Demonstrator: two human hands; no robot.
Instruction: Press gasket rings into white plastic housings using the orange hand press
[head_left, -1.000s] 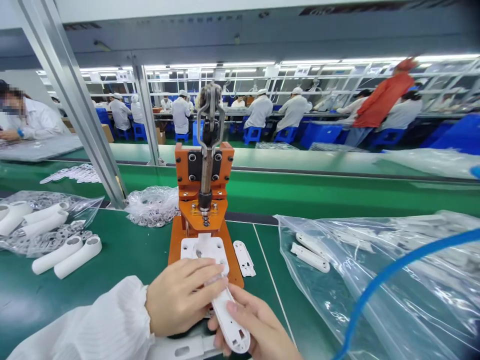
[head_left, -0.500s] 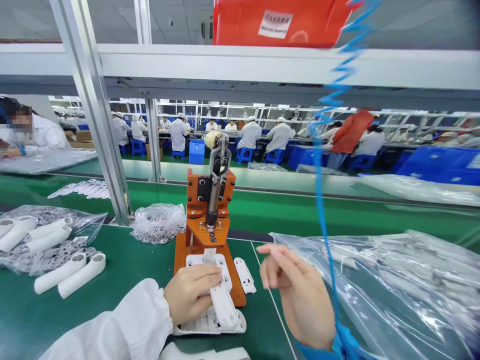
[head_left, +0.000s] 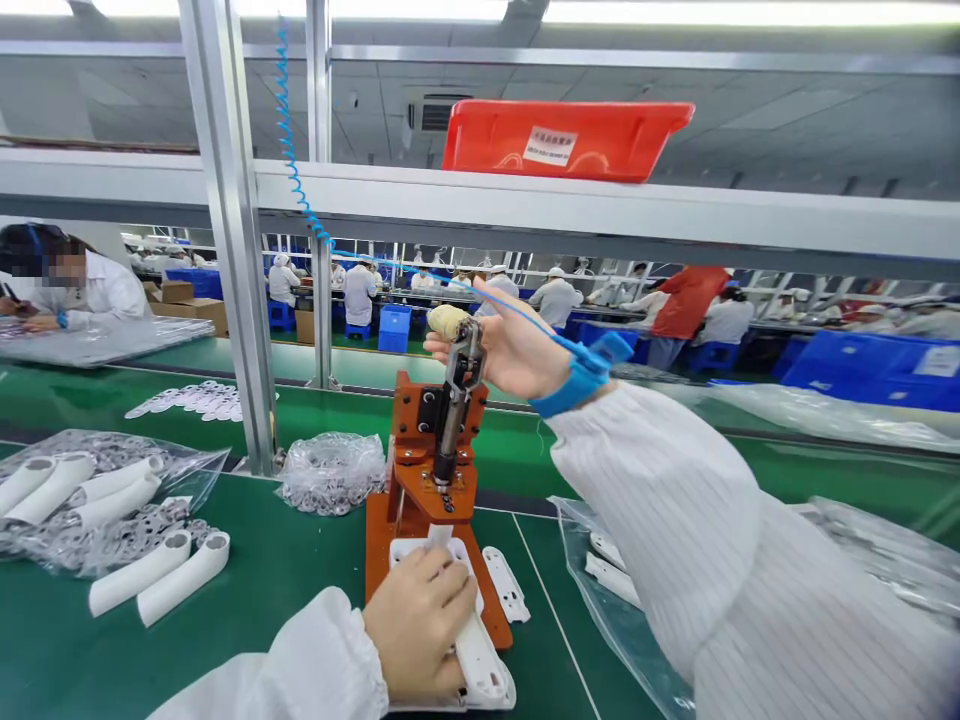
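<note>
My left hand (head_left: 424,622) is pressed over a long white plastic piece (head_left: 481,655), its fingers curled round the near part. That piece lies against a white block (head_left: 401,548) on the base of an orange toggle press (head_left: 429,477). A small pale strip (head_left: 439,536) sticks up beyond my fingers, under the plunger. My right hand (head_left: 521,345), with a blue wrist strap (head_left: 581,378), is raised behind the wrapped lever knob (head_left: 448,320). Its thumb stands apart and its fingers reach past the knob; whether they touch it I cannot tell.
A flat white part (head_left: 505,583) lies right of the press. White curved tubes (head_left: 184,578) and bags of small grey parts (head_left: 334,475) lie to the left. A clear bag (head_left: 600,615) is on the right. A metal post (head_left: 238,250) and a shelf with a red bin (head_left: 570,140) stand ahead.
My right hand has risen from beside the press to its lever knob, drawing the blue coiled cord across. My left hand stays on the white piece, now covering more of it. The view has tilted up.
</note>
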